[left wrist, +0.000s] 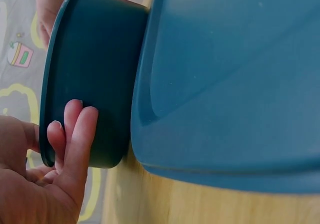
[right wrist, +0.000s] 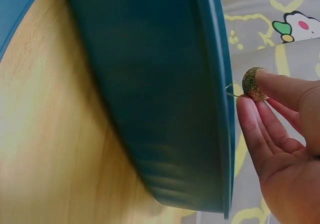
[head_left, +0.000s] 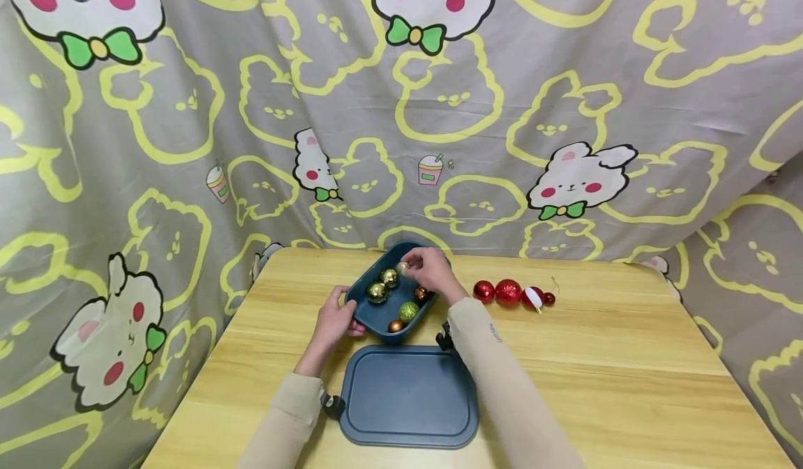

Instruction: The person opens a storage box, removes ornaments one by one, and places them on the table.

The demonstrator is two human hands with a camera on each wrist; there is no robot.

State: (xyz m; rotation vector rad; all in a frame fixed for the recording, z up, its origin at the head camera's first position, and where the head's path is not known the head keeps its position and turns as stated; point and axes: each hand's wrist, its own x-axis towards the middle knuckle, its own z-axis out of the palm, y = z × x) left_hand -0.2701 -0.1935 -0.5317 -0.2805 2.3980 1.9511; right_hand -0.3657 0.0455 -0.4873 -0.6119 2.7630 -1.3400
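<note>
A deep blue plastic box (head_left: 384, 318) stands at the back of the table, turned at a slant. My left hand (head_left: 334, 318) grips its near left corner; in the left wrist view its fingers (left wrist: 82, 129) lie against the outer wall. Over the box's far right side, my right hand (head_left: 431, 272) pinches a small gold glitter bauble (right wrist: 253, 86) with a thin string loop. Inside the box are two shiny gold baubles (head_left: 378, 292), a green glitter bauble (head_left: 408, 311), an orange-copper bauble (head_left: 396, 326) and a brown bauble (head_left: 421, 293), partly hidden by the right hand.
A flat blue lid (head_left: 410, 396) lies in front of the box, between the forearms. Right of the box, a row holds two red baubles (head_left: 508, 293), a red-and-white bauble (head_left: 533, 298) and a small dark red bauble (head_left: 549, 299). A patterned curtain (head_left: 477, 106) hangs behind the table.
</note>
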